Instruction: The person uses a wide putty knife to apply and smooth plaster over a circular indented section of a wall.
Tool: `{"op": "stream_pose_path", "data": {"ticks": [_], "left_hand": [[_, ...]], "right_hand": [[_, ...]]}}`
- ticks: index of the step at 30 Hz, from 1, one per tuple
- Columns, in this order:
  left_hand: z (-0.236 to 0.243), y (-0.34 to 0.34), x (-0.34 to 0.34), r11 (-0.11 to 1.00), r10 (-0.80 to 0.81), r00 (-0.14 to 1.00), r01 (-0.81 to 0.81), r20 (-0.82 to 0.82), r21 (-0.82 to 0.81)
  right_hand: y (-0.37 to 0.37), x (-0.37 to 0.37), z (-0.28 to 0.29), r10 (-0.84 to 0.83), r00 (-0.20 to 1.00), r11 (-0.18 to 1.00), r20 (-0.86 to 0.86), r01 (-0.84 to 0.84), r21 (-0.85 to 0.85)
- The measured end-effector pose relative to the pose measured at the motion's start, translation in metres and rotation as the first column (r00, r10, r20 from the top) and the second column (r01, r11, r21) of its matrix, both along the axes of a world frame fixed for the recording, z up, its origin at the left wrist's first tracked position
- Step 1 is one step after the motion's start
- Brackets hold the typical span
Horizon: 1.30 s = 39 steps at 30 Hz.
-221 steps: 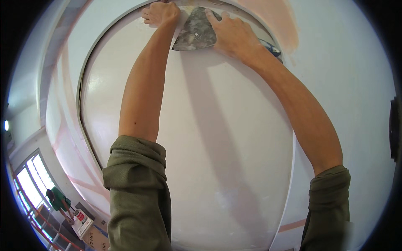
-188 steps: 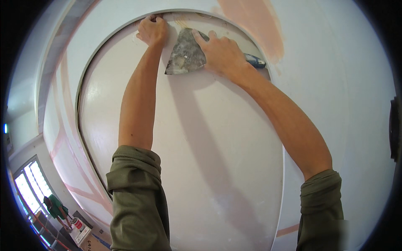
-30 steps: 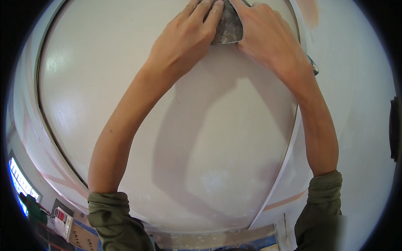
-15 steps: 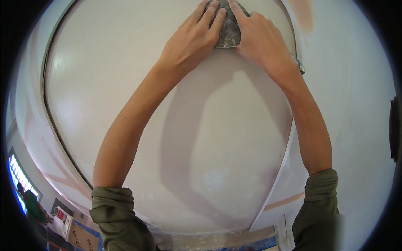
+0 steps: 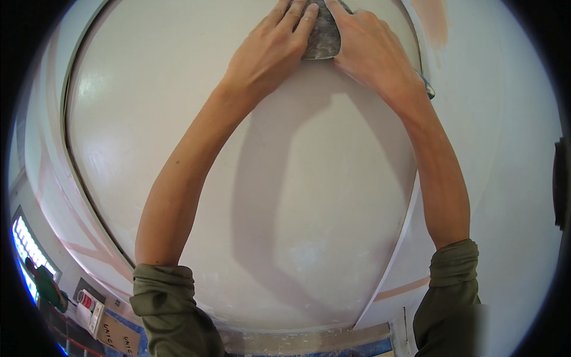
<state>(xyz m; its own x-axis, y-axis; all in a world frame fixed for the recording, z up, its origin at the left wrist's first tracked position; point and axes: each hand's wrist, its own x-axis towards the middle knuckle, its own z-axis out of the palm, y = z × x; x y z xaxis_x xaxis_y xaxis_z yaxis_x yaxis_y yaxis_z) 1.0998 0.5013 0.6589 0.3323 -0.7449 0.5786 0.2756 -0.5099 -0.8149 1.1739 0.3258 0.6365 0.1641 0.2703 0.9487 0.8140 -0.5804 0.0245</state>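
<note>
**Two-handed pressing of a putty knife against a curve-edged panel**

Note the broad-bladed putty knife (image 5: 325,38) high on the pale panel (image 5: 339,184), nearer to its right border than to its left, and cut off above by the limit of the view. Observe the left hand (image 5: 267,50) over the same part of the panel, laid along the blade with fingers outstretched and slightly parted, without any visible grip; thumb hidden. Observe also the right hand (image 5: 376,56), toward the panel's right border, curled around the putty knife with one digit extended along the blade. Trace the dark blue handle (image 5: 429,89) out from behind the wrist to just past that border.

Step in hand, as judged from the pose: pressing and guiding the blade over the panel's face. Next move, also by judgement: apt to call for even pressure from both hands, a low blade angle and care against gouging with a corner. Full contact between blade and panel: impossible to tell at this angle.

Compare the blade, dark grey and clouded with paler smears, with the smooth, off-white panel. Note the rounded lower side of the blade in plain view, in contrast to a left margin covered by the fingers. For orientation, see a pinkish patch (image 5: 432,24) just outside the panel's right border and, well beyond the left one, a cardboard box (image 5: 119,335).
</note>
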Motion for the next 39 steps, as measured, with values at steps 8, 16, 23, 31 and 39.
{"op": "stream_pose_path", "data": {"ticks": [8, 16, 23, 31, 39], "left_hand": [[0.003, 0.009, -0.004, 1.000, -0.013, 1.000, 0.013, -0.006, -0.014], [-0.012, 0.004, -0.004, 0.994, -0.029, 1.000, 0.028, -0.008, -0.102], [-0.014, 0.007, 0.000, 0.995, -0.012, 1.000, 0.014, 0.027, -0.095], [0.025, 0.001, -0.005, 0.986, -0.038, 0.995, 0.051, 0.089, -0.156], [-0.027, 0.001, -0.015, 0.989, -0.047, 0.998, 0.053, 0.049, -0.140]], "right_hand": [[0.003, -0.011, 0.004, 0.013, 0.996, 0.999, 0.086, -0.010, -0.039], [0.004, 0.002, -0.001, 0.028, 0.998, 0.999, 0.053, -0.026, -0.042], [-0.006, -0.019, -0.002, 0.047, 0.999, 0.993, 0.012, -0.046, -0.104], [-0.003, -0.001, 0.032, 0.109, 0.945, 0.993, 0.308, -0.090, -0.075], [0.000, -0.020, -0.012, 0.048, 0.998, 0.999, 0.047, -0.049, 0.003]]}}
